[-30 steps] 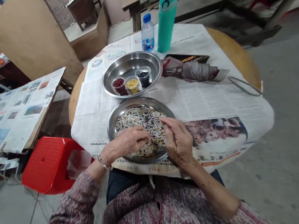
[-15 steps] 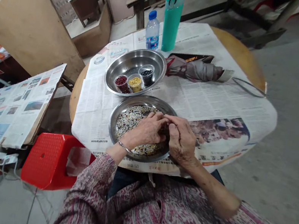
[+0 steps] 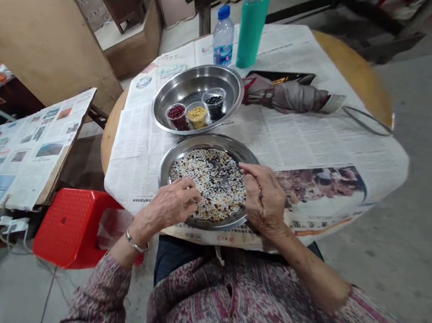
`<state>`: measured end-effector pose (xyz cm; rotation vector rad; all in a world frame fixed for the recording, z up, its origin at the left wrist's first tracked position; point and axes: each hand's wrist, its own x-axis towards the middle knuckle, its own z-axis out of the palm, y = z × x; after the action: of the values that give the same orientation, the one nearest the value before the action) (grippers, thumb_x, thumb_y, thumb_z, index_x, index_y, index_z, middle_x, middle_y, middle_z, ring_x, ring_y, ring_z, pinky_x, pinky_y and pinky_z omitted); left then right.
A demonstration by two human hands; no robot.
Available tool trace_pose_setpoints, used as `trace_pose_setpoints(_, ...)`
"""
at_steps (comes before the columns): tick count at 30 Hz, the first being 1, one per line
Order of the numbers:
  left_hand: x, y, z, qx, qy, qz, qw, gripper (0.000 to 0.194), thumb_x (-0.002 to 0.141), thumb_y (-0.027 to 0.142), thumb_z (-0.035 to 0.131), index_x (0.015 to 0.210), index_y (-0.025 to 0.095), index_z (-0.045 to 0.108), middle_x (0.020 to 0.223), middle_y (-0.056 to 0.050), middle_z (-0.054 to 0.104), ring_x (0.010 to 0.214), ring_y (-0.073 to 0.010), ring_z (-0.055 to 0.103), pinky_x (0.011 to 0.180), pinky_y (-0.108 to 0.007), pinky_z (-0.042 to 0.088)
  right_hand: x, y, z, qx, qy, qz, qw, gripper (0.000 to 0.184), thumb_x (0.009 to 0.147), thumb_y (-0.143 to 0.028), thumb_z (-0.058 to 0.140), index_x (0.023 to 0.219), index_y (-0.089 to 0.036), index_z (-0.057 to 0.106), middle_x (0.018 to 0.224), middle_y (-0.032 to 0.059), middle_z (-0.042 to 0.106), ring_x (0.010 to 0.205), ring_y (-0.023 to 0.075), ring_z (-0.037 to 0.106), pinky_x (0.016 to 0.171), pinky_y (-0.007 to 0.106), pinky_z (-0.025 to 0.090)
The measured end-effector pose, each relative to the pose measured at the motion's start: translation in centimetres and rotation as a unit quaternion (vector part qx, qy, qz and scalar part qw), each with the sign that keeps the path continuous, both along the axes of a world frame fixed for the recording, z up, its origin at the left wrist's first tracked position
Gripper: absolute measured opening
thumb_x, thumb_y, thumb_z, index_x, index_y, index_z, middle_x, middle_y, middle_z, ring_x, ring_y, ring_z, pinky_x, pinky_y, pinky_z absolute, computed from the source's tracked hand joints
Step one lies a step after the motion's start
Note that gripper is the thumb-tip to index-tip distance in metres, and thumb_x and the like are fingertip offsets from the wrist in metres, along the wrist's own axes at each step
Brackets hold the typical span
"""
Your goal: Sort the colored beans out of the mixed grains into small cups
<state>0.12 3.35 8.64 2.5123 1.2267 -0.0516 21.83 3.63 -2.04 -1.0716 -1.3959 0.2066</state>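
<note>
A steel plate (image 3: 170, 160) full of mixed beans and grains (image 3: 213, 178) lies on the newspaper-covered round table in front of me. My left hand (image 3: 168, 206) rests at the plate's near left rim, fingers curled in a loose fist over the beans. My right hand (image 3: 261, 200) is at the plate's right rim, thumb and fingers pinched together; what they hold is too small to make out. Behind the plate a steel bowl (image 3: 179, 85) holds three small cups: red beans (image 3: 175, 114), yellow beans (image 3: 197, 115) and black beans (image 3: 213, 102).
A teal flask (image 3: 253, 18) and a water bottle (image 3: 223, 36) stand at the back. A folded umbrella (image 3: 288, 95) and a phone (image 3: 281, 76) lie to the right. A red stool (image 3: 70, 228) and a board with newspapers (image 3: 21, 149) are on my left.
My left hand, which met the right hand at the plate's middle half a second ago, has drawn back to the near left rim. The right hand stays at the right rim.
</note>
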Motion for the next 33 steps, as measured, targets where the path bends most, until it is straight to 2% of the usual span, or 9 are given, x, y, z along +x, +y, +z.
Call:
trace_pose_setpoints(4,0.6,-1.0,0.5,-0.08,0.059,-0.015,0.995,0.014,0.1,0.025,0.06,0.093,0.02,0.072,0.098,-0.002,0.073,0.095,-0.0183,0.069,0.087,-0.031,0.056,0.1,0.0,-0.1,-0.005,-0.007,-0.003,1.0,0.03,0.101,-0.02,0.051,0.123,-0.027,0.069,0.108,0.0066,0.074,0.1,0.0228,0.07,0.09,0.044,0.058)
trace_pose_setpoints(9,2.5,-0.8,-0.8,-0.093,0.065,-0.038,0.993,0.018,0.104,0.024,0.055,0.105,0.021,0.073,0.11,-0.003,0.073,0.11,-0.0196,0.068,0.095,-0.032,0.055,0.1,0.0,0.0,-0.028,-0.012,-0.008,0.999,0.026,0.102,-0.024,0.049,0.118,-0.026,0.07,0.107,0.007,0.075,0.1,0.0233,0.07,0.09,0.044,0.058)
trace_pose_setpoints(13,3.7,-0.2,-2.2,-0.062,0.048,-0.026,0.997,0.02,0.105,0.025,0.053,0.11,0.021,0.071,0.114,-0.005,0.069,0.113,-0.0201,0.066,0.097,-0.034,0.057,0.0,0.1,-0.1,-0.02,-0.005,-0.008,1.0,0.026,0.101,-0.025,0.049,0.117,-0.026,0.07,0.107,0.007,0.075,0.101,0.0235,0.07,0.09,0.045,0.058)
trace_pose_setpoints(18,4.5,0.8,-2.8,-0.003,0.012,0.012,1.0,0.024,0.103,0.023,0.055,0.125,0.02,0.064,0.124,-0.008,0.064,0.12,-0.0223,0.062,0.1,-0.036,0.057,0.0,0.1,0.0,-0.025,-0.005,-0.008,1.0,0.026,0.101,-0.025,0.05,0.117,-0.027,0.071,0.106,0.0071,0.075,0.099,0.0237,0.072,0.09,0.046,0.059)
trace_pose_setpoints(23,3.8,2.7,-3.1,0.103,-0.015,0.121,0.987,0.016,0.104,0.028,0.056,0.117,0.023,0.065,0.117,-0.007,0.065,0.116,-0.0231,0.061,0.104,-0.04,0.054,0.0,0.1,0.1,-0.024,-0.005,-0.011,1.0,0.026,0.102,-0.026,0.05,0.117,-0.025,0.071,0.105,0.0083,0.076,0.098,0.0232,0.072,0.09,0.044,0.06)
trace_pose_setpoints(25,3.5,3.4,-3.4,0.138,-0.007,0.164,0.977,0.028,0.101,0.036,0.064,0.125,0.021,0.062,0.125,-0.011,0.062,0.121,-0.0282,0.058,0.105,-0.045,0.053,0.0,0.1,0.1,-0.02,-0.005,-0.01,1.0,0.026,0.101,-0.026,0.05,0.117,-0.025,0.071,0.105,0.0084,0.076,0.099,0.0232,0.072,0.09,0.044,0.059)
trace_pose_setpoints(27,3.6,3.8,-3.8,0.134,-0.004,0.181,0.974,0.045,0.096,0.045,0.07,0.132,0.021,0.06,0.132,-0.014,0.058,0.122,-0.0318,0.056,0.103,-0.049,0.053,0.0,0.2,0.1,-0.021,-0.009,-0.005,1.0,0.027,0.101,-0.024,0.051,0.118,-0.025,0.071,0.106,0.0083,0.076,0.099,0.0233,0.072,0.09,0.044,0.059)
trace_pose_setpoints(29,4.1,3.8,-4.2,0.109,-0.024,0.163,0.98,0.05,0.094,0.049,0.072,0.135,0.022,0.06,0.131,-0.013,0.056,0.123,-0.0311,0.056,0.103,-0.048,0.053,0.1,0.2,0.1,-0.02,-0.011,-0.002,1.0,0.027,0.101,-0.023,0.051,0.119,-0.026,0.071,0.107,0.008,0.076,0.099,0.0233,0.072,0.09,0.044,0.059)
trace_pose_setpoints(33,6.0,2.8,-5.0,0.058,-0.074,0.057,0.994,0.04,0.097,0.043,0.07,0.13,0.022,0.064,0.126,-0.009,0.056,0.123,-0.0249,0.055,0.109,-0.041,0.053,0.1,0.1,0.0,-0.01,-0.007,-0.001,1.0,0.027,0.101,-0.023,0.051,0.119,-0.025,0.071,0.106,0.0079,0.076,0.099,0.0232,0.072,0.089,0.044,0.059)
